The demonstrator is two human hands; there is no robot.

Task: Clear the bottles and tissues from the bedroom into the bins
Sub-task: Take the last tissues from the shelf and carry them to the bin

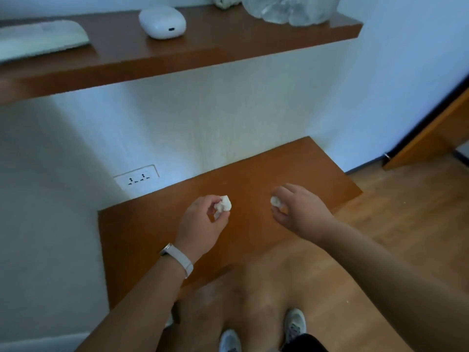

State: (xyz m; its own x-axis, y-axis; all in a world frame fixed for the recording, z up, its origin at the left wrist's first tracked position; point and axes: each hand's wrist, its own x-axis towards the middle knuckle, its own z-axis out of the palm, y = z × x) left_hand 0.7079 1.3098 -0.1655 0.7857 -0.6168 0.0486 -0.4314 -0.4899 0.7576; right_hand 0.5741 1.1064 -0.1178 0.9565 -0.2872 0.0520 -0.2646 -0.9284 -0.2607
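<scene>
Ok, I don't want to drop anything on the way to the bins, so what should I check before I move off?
1. Left hand grips left tissue: ok.
2. Right hand grips right tissue: ok, fingers hide most of it.
3. Both tissues held off the low table: cannot tell.
4. Bin in sight: not ok, none in view.
5. Bottles on the shelf: cannot tell, its far items are cut off.
</scene>
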